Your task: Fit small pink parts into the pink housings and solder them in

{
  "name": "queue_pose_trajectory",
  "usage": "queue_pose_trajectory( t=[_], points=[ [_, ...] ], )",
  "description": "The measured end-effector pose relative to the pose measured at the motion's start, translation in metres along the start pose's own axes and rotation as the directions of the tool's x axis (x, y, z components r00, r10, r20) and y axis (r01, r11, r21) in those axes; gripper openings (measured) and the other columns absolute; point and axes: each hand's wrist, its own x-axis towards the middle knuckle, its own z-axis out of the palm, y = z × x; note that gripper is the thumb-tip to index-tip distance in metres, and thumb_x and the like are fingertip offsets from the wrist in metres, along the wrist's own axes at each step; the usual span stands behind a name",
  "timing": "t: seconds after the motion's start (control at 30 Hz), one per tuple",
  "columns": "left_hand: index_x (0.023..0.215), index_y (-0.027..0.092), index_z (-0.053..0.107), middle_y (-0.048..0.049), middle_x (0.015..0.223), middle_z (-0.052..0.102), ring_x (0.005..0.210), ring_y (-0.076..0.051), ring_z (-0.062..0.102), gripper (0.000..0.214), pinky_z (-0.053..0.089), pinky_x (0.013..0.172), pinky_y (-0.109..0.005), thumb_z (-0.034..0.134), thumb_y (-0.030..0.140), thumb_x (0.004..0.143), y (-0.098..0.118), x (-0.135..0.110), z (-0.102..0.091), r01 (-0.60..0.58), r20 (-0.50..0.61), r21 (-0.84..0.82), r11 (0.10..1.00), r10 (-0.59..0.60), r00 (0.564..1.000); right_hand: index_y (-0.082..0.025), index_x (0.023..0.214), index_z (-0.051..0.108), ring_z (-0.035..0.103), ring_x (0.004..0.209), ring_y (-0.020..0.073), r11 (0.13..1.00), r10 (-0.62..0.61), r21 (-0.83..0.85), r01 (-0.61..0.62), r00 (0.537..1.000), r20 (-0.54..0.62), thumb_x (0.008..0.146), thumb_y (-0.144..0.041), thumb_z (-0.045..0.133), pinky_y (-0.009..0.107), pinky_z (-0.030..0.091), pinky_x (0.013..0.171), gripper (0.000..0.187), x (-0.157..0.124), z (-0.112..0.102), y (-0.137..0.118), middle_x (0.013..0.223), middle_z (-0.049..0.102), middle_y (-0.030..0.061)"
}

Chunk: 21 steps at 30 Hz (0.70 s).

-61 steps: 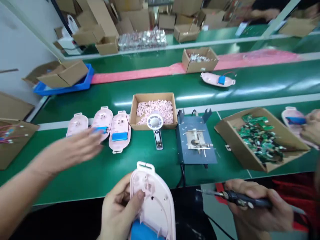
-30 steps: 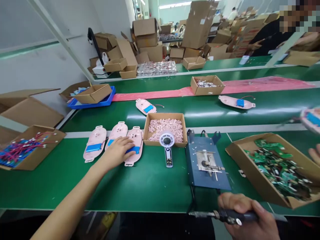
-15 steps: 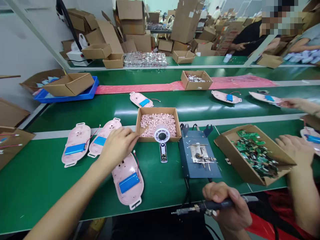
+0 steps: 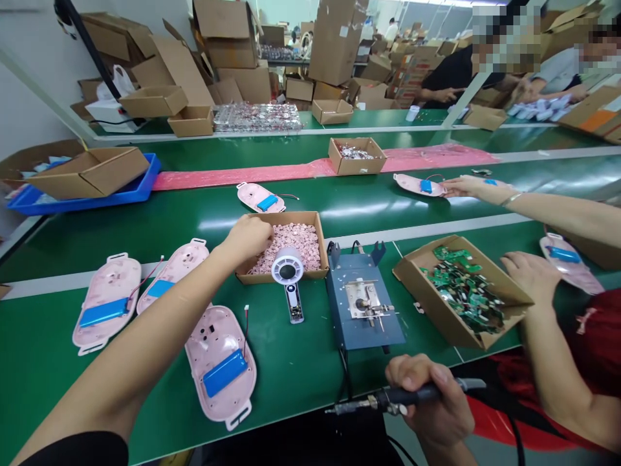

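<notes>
My left hand reaches into a cardboard box of small pink pieces; its fingers curl down at the box's left side, and the fingertips are hidden. At the table's front edge, my right hand grips the black handle of what looks like a soldering iron, metal tip pointing left. Near my left arm lie pink shells with blue battery packs: one in front, one far left, and one partly behind my forearm. A small handheld fan with exposed circuitry rests before the box.
A blue metal machine stands right of the fan, then a carton of green circuit boards. A co-worker's hand touches a pink shell; their other hand is beside the carton. Another shell lies behind the pink-piece box.
My left hand has moved from the box's left edge into the box. The view has shifted to the right. The co-worker's far hand has moved left to another pink shell.
</notes>
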Motion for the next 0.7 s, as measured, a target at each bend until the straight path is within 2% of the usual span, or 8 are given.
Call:
queue_pose_trajectory(
  t=[0.07,0.2,0.33,0.47,0.5,0.57,0.63,0.7],
  points=[
    [0.09,0.017,0.073,-0.0105,0.097,0.073,0.102,-0.028,0.066,0.02,0.044,0.093,-0.043,0.056,0.026,0.098,-0.007,-0.009,-0.007,0.016,0.011,0.026,1.0,-0.017,1.0,-0.023,0.072,0.075,0.048,0.046,0.0143,1.0,0.0,0.003,0.0,1.0,-0.003,0.102,-0.045,0.051,0.029,0.041,0.048,0.045,0.002,-0.002,0.001,0.041,0.045,0.0049],
    [0.107,0.016,0.07,-0.014,0.108,0.073,0.099,-0.03,0.066,0.034,0.041,0.078,-0.041,0.039,0.028,0.104,-0.021,-0.028,-0.014,0.088,-0.062,0.031,0.996,-0.086,0.994,-0.023,0.074,0.076,0.047,0.044,0.0124,0.999,0.022,0.047,-0.024,0.999,0.03,0.104,-0.041,0.045,0.028,0.039,0.049,0.047,0.003,-0.001,0.007,0.041,0.045,0.0042],
    [0.115,0.019,0.073,-0.0117,0.127,0.071,0.12,-0.032,0.061,0.038,0.042,0.091,-0.043,0.039,0.031,0.105,-0.02,-0.022,-0.002,0.021,-0.066,0.034,0.999,-0.018,0.998,-0.021,0.078,0.078,0.047,0.045,0.0128,0.992,-0.003,0.125,-0.011,0.994,0.111,0.103,-0.036,0.045,0.028,0.038,0.048,0.043,0.004,0.009,0.012,0.045,0.049,0.0049],
    [0.141,0.027,0.065,-0.0064,0.156,0.053,0.142,-0.03,0.049,0.046,0.033,0.113,-0.048,0.045,0.022,0.099,-0.018,-0.004,0.015,-0.17,0.011,0.016,0.985,0.17,0.985,-0.019,0.079,0.079,0.049,0.047,0.0137,0.992,-0.034,0.121,0.018,0.99,0.139,0.103,-0.035,0.048,0.028,0.041,0.051,0.042,0.005,0.016,0.008,0.047,0.051,0.005],
    [0.138,0.029,0.068,-0.0053,0.153,0.057,0.139,-0.029,0.051,0.048,0.032,0.113,-0.048,0.05,0.018,0.095,-0.02,-0.001,0.016,-0.208,0.048,0.009,0.978,0.208,0.977,-0.019,0.079,0.079,0.05,0.047,0.0138,0.993,-0.048,0.117,0.032,0.989,0.138,0.103,-0.035,0.049,0.029,0.041,0.051,0.041,0.005,0.015,0.007,0.047,0.051,0.0048],
    [0.116,0.03,0.078,-0.0038,0.129,0.073,0.125,-0.028,0.061,0.043,0.035,0.109,-0.048,0.056,0.011,0.085,-0.027,0.001,0.014,-0.238,0.104,0.001,0.971,0.236,0.966,-0.019,0.08,0.079,0.05,0.048,0.0138,0.992,-0.061,0.114,0.046,0.99,0.127,0.102,-0.036,0.05,0.028,0.042,0.052,0.041,0.002,0.01,0.005,0.049,0.052,0.0048],
    [0.099,0.028,0.081,-0.0041,0.107,0.077,0.111,-0.028,0.066,0.033,0.04,0.102,-0.047,0.054,0.014,0.086,-0.033,0.003,0.009,-0.225,0.087,-0.008,0.974,0.225,0.97,-0.019,0.079,0.079,0.05,0.051,0.0142,0.993,-0.046,0.115,0.034,0.994,0.101,0.103,-0.035,0.049,0.028,0.042,0.052,0.041,0.0,0.003,0.006,0.049,0.052,0.0049],
    [0.112,0.026,0.079,-0.006,0.118,0.075,0.113,-0.028,0.065,0.037,0.044,0.098,-0.044,0.045,0.02,0.095,-0.031,0.011,0.005,-0.232,0.008,-0.032,0.972,0.232,0.973,-0.019,0.079,0.078,0.049,0.051,0.0142,0.992,-0.019,0.124,0.01,0.997,0.07,0.103,-0.034,0.047,0.028,0.042,0.052,0.043,-0.002,-0.001,0.008,0.048,0.051,0.0048]
  ],
)
